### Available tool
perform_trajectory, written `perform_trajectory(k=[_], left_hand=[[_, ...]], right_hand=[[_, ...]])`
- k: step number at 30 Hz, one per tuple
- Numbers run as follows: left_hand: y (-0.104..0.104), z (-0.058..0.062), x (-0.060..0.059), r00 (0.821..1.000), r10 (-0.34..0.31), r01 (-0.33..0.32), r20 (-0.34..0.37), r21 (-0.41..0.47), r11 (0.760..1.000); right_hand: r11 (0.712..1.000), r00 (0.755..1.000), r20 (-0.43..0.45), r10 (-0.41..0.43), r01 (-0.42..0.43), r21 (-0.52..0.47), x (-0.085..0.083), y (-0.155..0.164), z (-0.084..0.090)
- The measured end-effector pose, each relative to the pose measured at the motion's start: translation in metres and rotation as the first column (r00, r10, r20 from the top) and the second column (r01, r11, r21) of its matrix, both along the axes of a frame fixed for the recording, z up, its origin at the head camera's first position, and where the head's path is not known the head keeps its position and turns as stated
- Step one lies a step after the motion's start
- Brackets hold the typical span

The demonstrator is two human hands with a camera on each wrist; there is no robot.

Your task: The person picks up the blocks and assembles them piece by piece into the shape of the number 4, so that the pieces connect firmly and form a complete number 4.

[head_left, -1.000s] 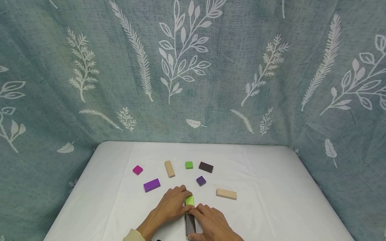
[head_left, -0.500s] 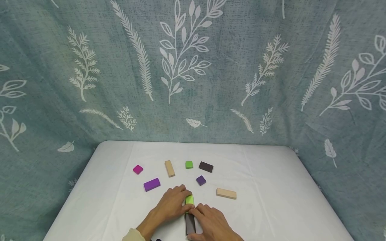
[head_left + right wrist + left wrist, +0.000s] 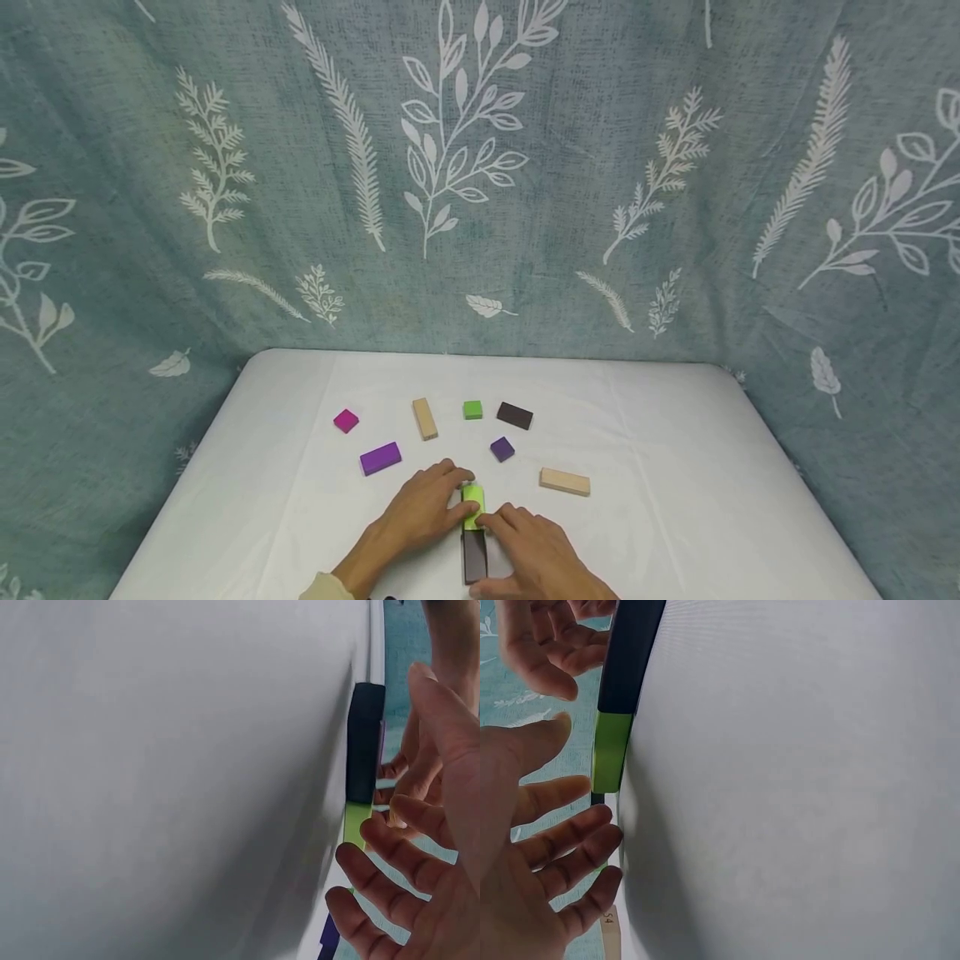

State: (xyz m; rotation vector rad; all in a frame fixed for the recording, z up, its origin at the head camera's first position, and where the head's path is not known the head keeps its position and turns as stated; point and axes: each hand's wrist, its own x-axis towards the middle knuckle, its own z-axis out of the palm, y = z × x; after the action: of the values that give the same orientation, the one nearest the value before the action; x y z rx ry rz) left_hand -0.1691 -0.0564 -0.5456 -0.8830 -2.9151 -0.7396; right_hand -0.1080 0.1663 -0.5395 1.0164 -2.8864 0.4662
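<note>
A lime-green block (image 3: 472, 493) and a long dark block (image 3: 475, 557) lie end to end in a line on the white table, before the person. My left hand (image 3: 422, 507) is at the left of the green block, its thumb over the block's top in the head view. In the left wrist view the fingers are spread loosely beside the green block (image 3: 611, 752), the thumb apart from it. My right hand (image 3: 538, 552) is on the right, index fingertip near the seam between the blocks. The right wrist view shows its fingers relaxed beside the green block (image 3: 355, 823) and dark block (image 3: 364, 742).
Farther back lie a magenta block (image 3: 346, 421), a purple block (image 3: 381, 458), a wooden block (image 3: 425, 419), a green cube (image 3: 472, 410), a black block (image 3: 515, 416) and a dark purple block (image 3: 502, 449). Another wooden block (image 3: 565, 482) lies right. A patterned curtain (image 3: 570, 208) hangs behind.
Both hands have loosened from the blocks and drawn slightly apart, uncovering more of the green and dark blocks. The blocks stay in line.
</note>
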Motion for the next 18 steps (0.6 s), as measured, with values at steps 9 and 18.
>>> perform_trajectory(k=[9,18], left_hand=[[-0.007,-0.001,0.004,0.999,0.033,-0.033,-0.012,0.051,0.998],[-0.02,-0.004,0.008,0.996,0.088,-0.086,-0.015,0.093,0.992]], right_hand=[[0.999,0.999,0.022,-0.037,0.038,-0.035,-0.006,0.01,0.008],[0.995,0.998,0.029,-0.054,0.056,-0.077,-0.011,0.018,0.013]])
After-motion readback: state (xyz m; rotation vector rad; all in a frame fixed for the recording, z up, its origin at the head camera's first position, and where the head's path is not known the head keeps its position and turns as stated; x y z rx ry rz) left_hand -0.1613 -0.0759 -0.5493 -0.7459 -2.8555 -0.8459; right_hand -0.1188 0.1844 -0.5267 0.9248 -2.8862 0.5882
